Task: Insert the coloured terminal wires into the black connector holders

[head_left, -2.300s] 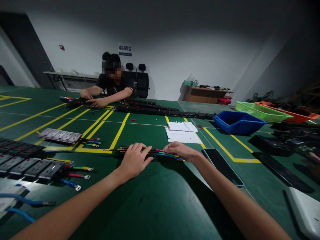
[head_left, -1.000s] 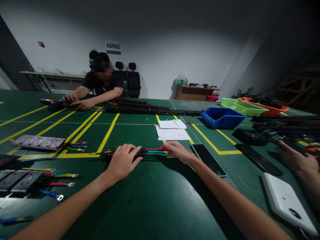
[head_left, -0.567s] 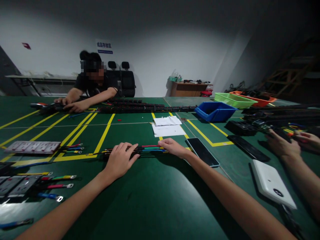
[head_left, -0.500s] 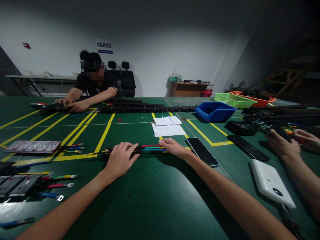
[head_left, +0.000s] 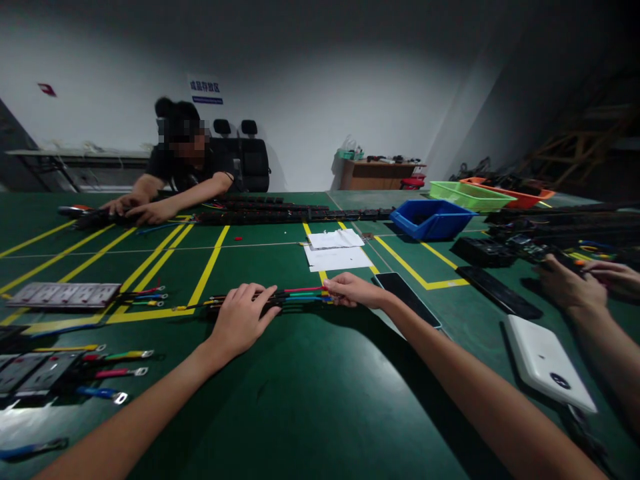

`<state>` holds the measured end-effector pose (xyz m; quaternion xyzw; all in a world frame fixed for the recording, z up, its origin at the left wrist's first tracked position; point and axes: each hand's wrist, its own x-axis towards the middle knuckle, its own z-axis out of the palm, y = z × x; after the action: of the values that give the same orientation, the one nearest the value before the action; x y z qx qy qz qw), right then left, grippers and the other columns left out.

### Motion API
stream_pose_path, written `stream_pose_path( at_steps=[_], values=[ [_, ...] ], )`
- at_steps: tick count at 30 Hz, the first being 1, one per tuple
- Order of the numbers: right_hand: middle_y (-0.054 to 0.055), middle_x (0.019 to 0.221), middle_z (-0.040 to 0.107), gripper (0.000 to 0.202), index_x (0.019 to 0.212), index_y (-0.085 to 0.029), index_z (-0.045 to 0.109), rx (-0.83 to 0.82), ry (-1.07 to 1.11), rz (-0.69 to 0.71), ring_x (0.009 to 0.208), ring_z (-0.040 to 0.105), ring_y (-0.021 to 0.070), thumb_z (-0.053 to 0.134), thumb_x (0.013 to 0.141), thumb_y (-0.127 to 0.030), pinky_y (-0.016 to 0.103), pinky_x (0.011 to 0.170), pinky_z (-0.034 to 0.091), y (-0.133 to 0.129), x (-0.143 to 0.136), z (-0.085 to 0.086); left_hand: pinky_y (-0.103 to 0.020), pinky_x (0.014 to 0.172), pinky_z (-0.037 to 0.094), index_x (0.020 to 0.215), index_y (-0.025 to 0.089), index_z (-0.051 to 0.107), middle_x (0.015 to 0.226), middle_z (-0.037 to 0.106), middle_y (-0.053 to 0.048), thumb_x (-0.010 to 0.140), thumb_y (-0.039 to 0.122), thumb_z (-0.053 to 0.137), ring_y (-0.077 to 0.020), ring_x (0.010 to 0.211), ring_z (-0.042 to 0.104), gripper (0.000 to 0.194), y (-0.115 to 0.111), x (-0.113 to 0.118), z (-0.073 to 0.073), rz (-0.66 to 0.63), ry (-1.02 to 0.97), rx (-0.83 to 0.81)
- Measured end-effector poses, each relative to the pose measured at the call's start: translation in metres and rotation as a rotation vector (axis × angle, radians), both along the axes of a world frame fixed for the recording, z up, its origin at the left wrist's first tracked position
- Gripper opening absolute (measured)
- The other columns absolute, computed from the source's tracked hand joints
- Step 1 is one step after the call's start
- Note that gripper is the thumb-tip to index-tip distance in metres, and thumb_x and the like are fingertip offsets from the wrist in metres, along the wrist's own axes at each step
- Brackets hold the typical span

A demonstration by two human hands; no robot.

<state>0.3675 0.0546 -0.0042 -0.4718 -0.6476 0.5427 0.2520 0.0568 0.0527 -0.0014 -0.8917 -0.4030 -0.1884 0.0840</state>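
Colored wires [head_left: 303, 294], red, green and blue among them, run between my two hands just above the green tabletop. At their left end my left hand [head_left: 243, 319] lies over a dark block with its fingers curled across it and its thumb on the near side; most of that block is hidden under the palm. My right hand [head_left: 350, 291] is closed in a pinch at the wires' right ends, with the wire tips partly covered by the fingers. A phone [head_left: 407, 300] lies just right of my right hand.
White papers [head_left: 335, 251] lie beyond my hands. Socket strips [head_left: 65, 295] with lugged wires are at left. A blue bin [head_left: 433, 220], a white power bank [head_left: 549, 363] and a co-worker's hands [head_left: 575, 283] are at right. Another person [head_left: 185, 160] works across the table.
My right hand has shifted slightly right along the wire ends, its fingers turned a little more inward. My left hand stays in place over the dark block. The view has tilted slightly.
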Motion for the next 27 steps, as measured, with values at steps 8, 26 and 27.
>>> stream_pose_path(
  at_steps=[8,26,27],
  values=[
    [-0.004,0.060,0.051,0.058,0.074,-0.014,0.058,0.080,0.057,0.010,0.047,0.036,0.0049,0.061,0.081,-0.072,0.019,0.042,0.022,-0.003,0.001,0.000,-0.042,0.085,0.047,0.134,0.020,0.059,0.113,0.063,-0.011,0.099,0.046,0.047,-0.0267,0.101,0.057,0.045,0.001,-0.001,-0.001,-0.001,-0.004,0.004],
    [-0.003,0.063,0.057,0.050,0.086,-0.011,0.070,-0.052,-0.013,0.096,0.047,0.047,0.0052,0.067,0.084,-0.061,0.017,0.039,0.030,-0.004,0.017,0.004,-0.043,0.086,0.046,0.134,0.020,0.060,0.113,0.062,-0.011,0.099,0.047,0.047,-0.0274,0.101,0.056,0.046,0.001,-0.001,-0.002,-0.008,-0.008,0.004],
    [-0.003,0.061,0.056,0.049,0.084,-0.012,0.069,-0.056,-0.008,0.082,0.046,0.046,0.0050,0.066,0.084,-0.061,0.017,0.039,0.029,-0.004,0.016,0.004,-0.043,0.087,0.046,0.134,0.019,0.060,0.113,0.062,-0.011,0.099,0.047,0.047,-0.0272,0.101,0.056,0.046,0.001,0.000,-0.002,-0.007,-0.006,0.008]
  ],
)
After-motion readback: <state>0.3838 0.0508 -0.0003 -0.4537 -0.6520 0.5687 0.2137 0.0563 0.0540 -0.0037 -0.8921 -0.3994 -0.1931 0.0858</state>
